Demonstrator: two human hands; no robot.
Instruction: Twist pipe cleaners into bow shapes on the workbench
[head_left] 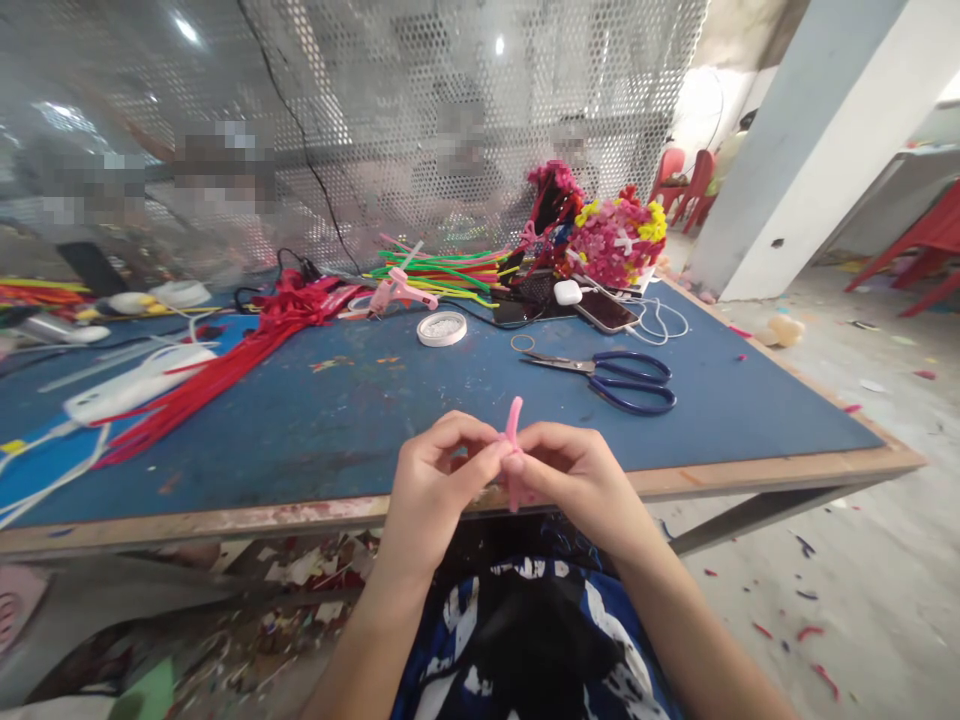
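A pink pipe cleaner is pinched between the fingers of both hands, just over the table's front edge. One end of it sticks up and another part hangs below the fingertips. My left hand grips it from the left, thumb against the fingers. From the right, my right hand pinches it too, and the thumbs nearly meet. The bent middle of the piece is partly hidden by the fingers. Beyond my right hand lie scissors with dark blue handles, blades pointing left.
Behind the hands are a white round dish, a pink glue gun and coloured pipe cleaners. Red strips lie left beside a white power strip. A phone and a pink flower bundle stand at the back right.
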